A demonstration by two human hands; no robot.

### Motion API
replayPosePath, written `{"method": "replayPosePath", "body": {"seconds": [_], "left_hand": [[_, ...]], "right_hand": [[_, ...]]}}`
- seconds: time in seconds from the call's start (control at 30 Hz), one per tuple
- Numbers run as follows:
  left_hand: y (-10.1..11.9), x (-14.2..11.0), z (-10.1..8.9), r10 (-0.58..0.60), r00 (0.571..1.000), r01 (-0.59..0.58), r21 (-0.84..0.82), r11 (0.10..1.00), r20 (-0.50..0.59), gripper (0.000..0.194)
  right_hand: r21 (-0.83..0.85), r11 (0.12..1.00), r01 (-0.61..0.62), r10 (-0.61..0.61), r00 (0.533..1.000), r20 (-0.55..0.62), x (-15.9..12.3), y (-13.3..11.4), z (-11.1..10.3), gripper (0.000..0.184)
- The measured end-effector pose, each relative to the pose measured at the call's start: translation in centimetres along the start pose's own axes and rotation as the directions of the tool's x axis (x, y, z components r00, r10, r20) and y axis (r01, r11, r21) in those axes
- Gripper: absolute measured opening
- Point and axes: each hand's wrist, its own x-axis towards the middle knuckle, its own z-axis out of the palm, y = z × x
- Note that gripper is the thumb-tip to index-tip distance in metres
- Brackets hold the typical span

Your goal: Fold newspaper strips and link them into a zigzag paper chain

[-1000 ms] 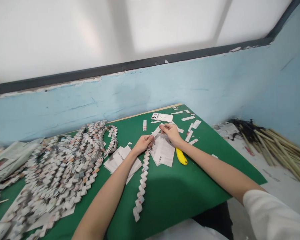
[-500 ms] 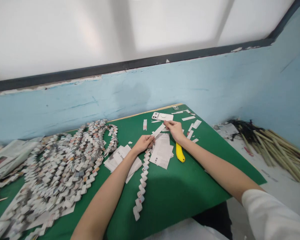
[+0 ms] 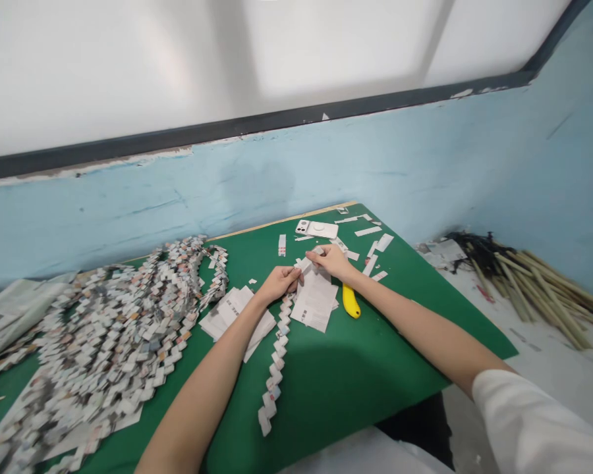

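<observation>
My left hand is closed at the upper end of a zigzag chain of folded paper, which trails down over the green table toward me. A pale paper strip sticks out from that end, and my right hand pinches its far part between thumb and fingers. Under the strip lie printed paper pieces. Just below my right wrist rests a yellow banana-shaped object. The fingers partly cover the spot where strip and chain meet.
A large heap of folded-paper chain covers the table's left side. More cut paper lies by my left forearm. A white phone and loose strips lie farther back. Bamboo-like sticks are piled on the floor at right.
My right hand first moved up and right, showing more of the strip, then came back down toward my left hand. The left hand kept its hold. The view has shifted slightly.
</observation>
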Motion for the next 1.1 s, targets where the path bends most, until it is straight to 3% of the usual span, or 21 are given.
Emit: {"method": "replayPosePath", "body": {"seconds": [0.23,0.3,0.4,0.53,0.6,0.7,0.8,0.87,0.97,1.1], "left_hand": [[0.2,0.1,0.6,0.048,0.993,-0.047,0.015,0.999,-0.111,0.051],[0.2,0.0,1.0,0.139,0.964,-0.125,0.076,0.989,-0.228,0.047],[0.4,-0.2,1.6,0.305,0.898,-0.235,0.242,0.942,-0.316,0.071],[0.4,-0.2,1.8,0.411,0.85,-0.266,0.404,0.875,-0.331,0.034],[0.3,-0.2,1.8,0.38,0.844,-0.236,0.374,0.897,-0.378,0.028],[0.3,-0.2,1.6,0.274,0.852,-0.199,0.209,0.958,-0.447,0.034],[0.4,-0.2,1.5,0.189,0.872,-0.203,0.018,0.979,-0.451,0.039],[0.6,-0.2,1.3,0.156,0.888,-0.2,-0.058,0.978,-0.433,0.041],[0.7,-0.1,1.1,0.125,0.904,-0.184,-0.106,0.977,-0.408,0.045],[0.7,0.0,1.0,0.113,0.904,-0.169,-0.103,0.98,-0.412,0.047]], "right_hand": [[0.028,0.999,-0.036,0.038,0.995,-0.093,0.2,0.3,-0.6,0.05],[0.074,0.995,-0.06,0.068,0.991,-0.112,0.2,0.2,-0.4,0.037],[0.159,0.983,-0.097,0.115,0.988,-0.107,0.2,0.1,-0.3,0.032],[0.22,0.968,-0.118,0.138,0.987,-0.077,0.2,-0.1,-0.3,0.037],[0.229,0.964,-0.132,0.149,0.987,-0.059,0.2,0.0,-0.3,0.038],[0.191,0.976,-0.106,0.123,0.989,-0.078,0.3,0.1,-0.4,0.044],[0.066,0.998,-0.018,0.026,0.992,-0.124,0.4,0.1,-0.5,0.044],[0.035,0.999,0.01,-0.007,0.997,-0.075,0.4,0.2,-0.6,0.041],[0.041,0.999,0.009,-0.01,1.0,0.012,0.4,0.5,-0.6,0.039],[0.022,1.0,0.019,-0.02,0.999,0.029,0.5,1.0,-0.8,0.039]]}}
